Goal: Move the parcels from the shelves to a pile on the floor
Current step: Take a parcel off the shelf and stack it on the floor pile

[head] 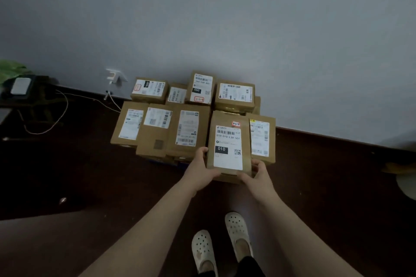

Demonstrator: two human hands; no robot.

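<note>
Brown cardboard parcel at the front right of the pile, above a lower box and just beside a labelled neighbour on its right; contact with the box beneath not clear. Gripped at its near end from both sides: left hand curled round the near left corner, right hand curled round the near right corner. White shipping label on top: barcode, "010-010-L30 551", black block reading "010", QR code. Pink tag above it with red handwriting, perhaps "33-4". Pile of about 10 cardboard boxes on the dark floor against the grey wall, each with a white barcode label. Upright box at the back: "060" in a black block, red-outlined handwritten tag below. Back left box: "010" in black. Remaining print too small to read. White perforated clogs at the bottom edge.
</note>
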